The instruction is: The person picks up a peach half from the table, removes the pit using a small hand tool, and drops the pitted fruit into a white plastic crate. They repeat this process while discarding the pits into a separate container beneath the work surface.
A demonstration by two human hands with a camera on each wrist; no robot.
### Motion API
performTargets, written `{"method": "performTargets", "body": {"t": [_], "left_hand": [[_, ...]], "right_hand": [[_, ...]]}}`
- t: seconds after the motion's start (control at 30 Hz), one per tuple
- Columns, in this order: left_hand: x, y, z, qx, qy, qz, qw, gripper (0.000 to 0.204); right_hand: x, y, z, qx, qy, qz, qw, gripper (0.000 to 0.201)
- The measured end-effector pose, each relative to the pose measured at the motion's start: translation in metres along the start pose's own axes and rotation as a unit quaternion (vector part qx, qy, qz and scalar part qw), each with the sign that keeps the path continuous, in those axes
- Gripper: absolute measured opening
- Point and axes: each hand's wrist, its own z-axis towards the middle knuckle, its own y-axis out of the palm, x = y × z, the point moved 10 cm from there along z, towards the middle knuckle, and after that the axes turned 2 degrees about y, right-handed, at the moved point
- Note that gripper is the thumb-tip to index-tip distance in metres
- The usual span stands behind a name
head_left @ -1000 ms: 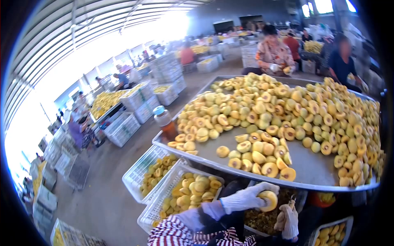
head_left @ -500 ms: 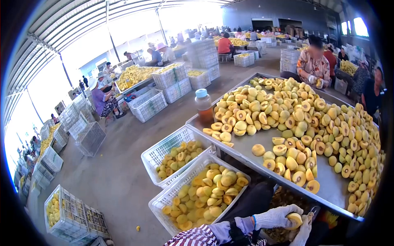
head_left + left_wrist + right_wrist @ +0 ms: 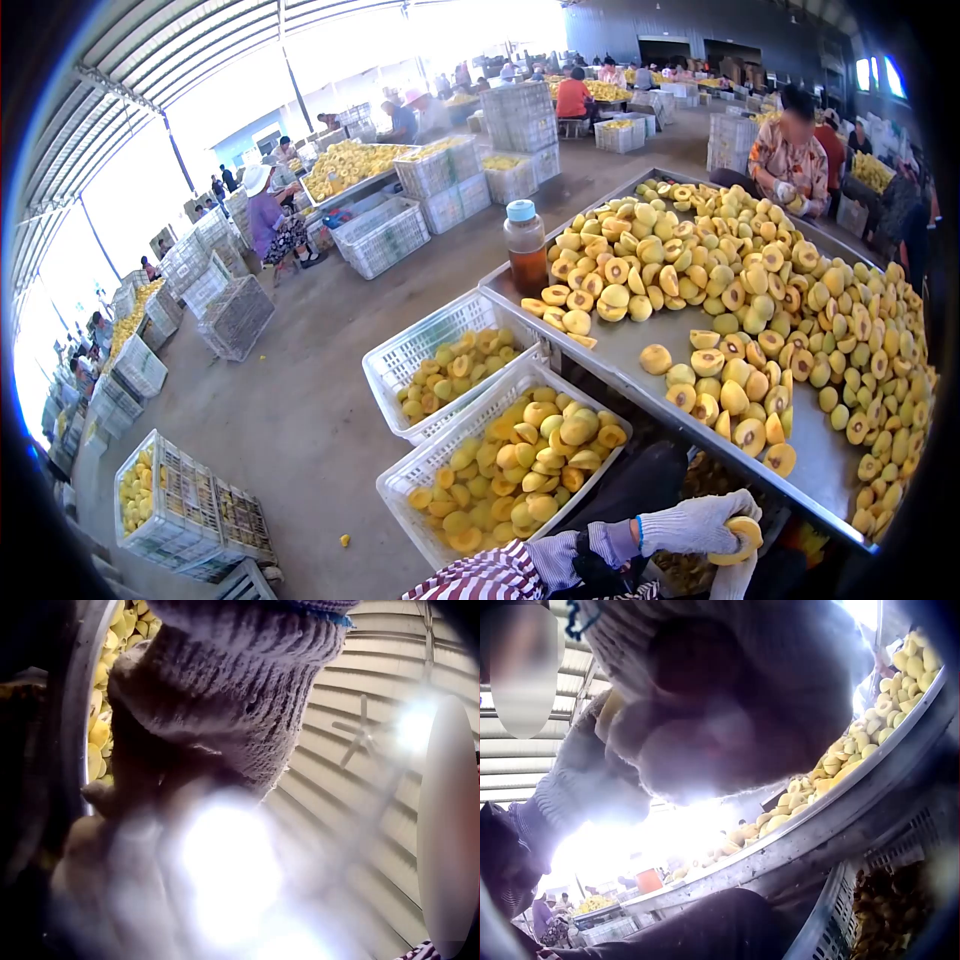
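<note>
My gloved left hand [image 3: 695,525] grips a yellow fruit half [image 3: 738,541] low in the head view, above a container of dark scraps. My gloved right hand [image 3: 735,582] is just below, close against the fruit and cut off by the frame edge. In the right wrist view the right hand [image 3: 742,705] looms large and dark with bent fingers; what it holds is hidden. Beside it are the left hand [image 3: 592,776] and a sliver of the fruit [image 3: 610,715]. The left wrist view shows the left glove [image 3: 225,697], its fingers lost in shadow and glare.
A metal table [image 3: 640,345] heaped with fruit halves stands in front, a lidded bottle [image 3: 526,250] at its left corner. White crates [image 3: 395,490] of fruit stand left of my legs. Across the table sits a person [image 3: 790,165]; further crates and people fill the hall.
The head view has swung, shifting the table and crates right. My hands were apart a second ago, the right holding a thin pointed thing; they have come together at the fruit.
</note>
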Motion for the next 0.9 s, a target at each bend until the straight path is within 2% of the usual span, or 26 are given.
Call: {"method": "performTargets", "body": {"t": [0.07, 0.1, 0.17, 0.2, 0.23, 0.27, 0.3, 0.33, 0.37, 0.43, 0.6, 0.63, 0.7, 0.9], "left_hand": [[0.004, 0.002, 0.005, -0.025, -0.027, -0.035, 0.999, 0.034], [-0.001, 0.004, 0.011, -0.012, 0.01, -0.132, 0.991, 0.034], [-0.027, 0.008, 0.023, 0.012, 0.079, -0.321, 0.944, 0.035], [-0.026, 0.002, 0.021, 0.008, 0.063, -0.39, 0.919, 0.036], [-0.027, -0.008, 0.02, 0.042, 0.072, -0.39, 0.917, 0.041], [-0.032, -0.012, 0.016, 0.053, 0.041, -0.425, 0.903, 0.042], [-0.028, -0.015, 0.012, 0.056, 0.003, -0.463, 0.885, 0.044], [-0.04, -0.02, 0.014, 0.085, 0.007, -0.443, 0.892, 0.047], [-0.053, -0.02, 0.018, 0.108, 0.008, -0.423, 0.899, 0.05], [-0.049, -0.017, 0.019, 0.124, 0.006, -0.427, 0.896, 0.058], [-0.067, 0.004, 0.033, 0.134, -0.044, -0.456, 0.879, 0.079], [-0.068, 0.006, 0.035, 0.13, -0.039, -0.453, 0.881, 0.078], [-0.071, 0.008, 0.041, 0.148, -0.047, -0.427, 0.891, 0.077], [-0.067, 0.016, 0.045, 0.143, -0.023, -0.326, 0.934, 0.07]], "right_hand": [[0.002, -0.007, -0.001, 0.012, 0.001, 0.015, 1.0, 0.052], [0.004, -0.011, -0.002, 0.022, -0.006, 0.019, 1.0, 0.052], [0.007, -0.019, -0.003, 0.05, -0.031, 0.025, 0.998, 0.052], [-0.009, -0.031, -0.007, 0.159, -0.149, -0.21, 0.953, 0.042], [0.014, -0.038, 0.004, 0.18, -0.105, -0.099, 0.973, 0.032], [0.038, -0.046, 0.011, 0.21, -0.056, 0.014, 0.976, 0.022], [0.028, -0.039, 0.003, 0.202, -0.001, 0.071, 0.977, 0.018], [0.019, -0.032, -0.006, 0.199, 0.053, 0.127, 0.97, 0.015], [-0.022, -0.001, -0.013, 0.15, 0.114, 0.134, 0.973, 0.017], [-0.015, 0.006, -0.017, 0.159, 0.128, 0.187, 0.961, 0.018], [-0.002, 0.008, -0.017, 0.097, 0.189, 0.085, 0.973, 0.023], [0.001, 0.005, -0.014, 0.093, 0.152, 0.026, 0.984, 0.029], [-0.003, 0.0, -0.013, 0.095, 0.145, -0.074, 0.982, 0.037], [0.0, -0.008, -0.009, 0.076, 0.161, -0.123, 0.976, 0.043]]}}
